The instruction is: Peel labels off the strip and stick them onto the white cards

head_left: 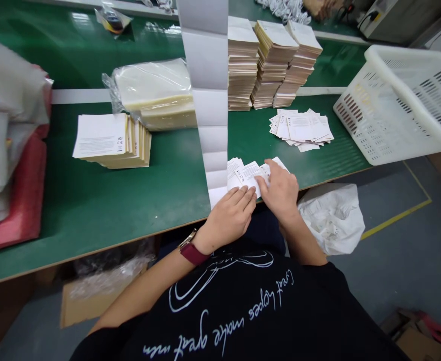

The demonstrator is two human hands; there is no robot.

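Observation:
Several white printed cards (pixel 249 173) lie fanned out at the bench's near edge, in front of me. My left hand (pixel 228 216) rests with fingers stretched out and side by side, its fingertips on the near edge of these cards. From the right, my right hand (pixel 281 189) reaches over the same cards, thumb and fingers apart, the fingertips touching them. Part of the cards is hidden beneath both hands. Beyond my right hand is a loose pile of similar printed cards (pixel 299 126).
A long creased white strip (pixel 213 120) runs up the middle. Left of it are a card stack (pixel 102 135), a plastic-wrapped stack (pixel 154 87) and a red tray (pixel 24 200). Tall card stacks (pixel 273 65) stand behind; a white basket (pixel 404 105) is at right, a white sack (pixel 333 215) below.

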